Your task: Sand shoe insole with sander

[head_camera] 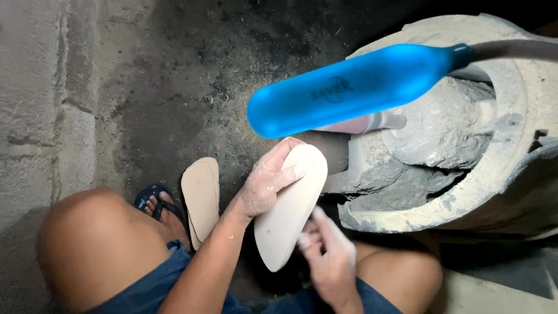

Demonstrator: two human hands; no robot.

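Beige foam, smooth and pale, makes up the sandal sole that both hands hold between the person's knees. The left hand, dusted white with powder, wraps over the upper end of the sole, the thumb lying across its face and the fingers curled round its far edge. The right hand, just as dusty, pinches the lower end of the same sole from the side, fingers closed on its edge. The sole stands tilted, its toe end up and away from the body.

A second beige sole lies flat on the dark ground just to the left of the left forearm, beside the person's foot in a blue flip-flop. The two soles are apart, not touching.

Just beyond the hands, up and to the right, sits a round, dust-caked grinding machine with a thick pale rim and a lumpy grey mass in its middle. A pinkish cylinder juts out from it toward the top of the held sole. Above the left hand, very near the camera and blurred, a bright blue tube-shaped thing crosses the view.

Blue shorts cover the thighs below the hands.
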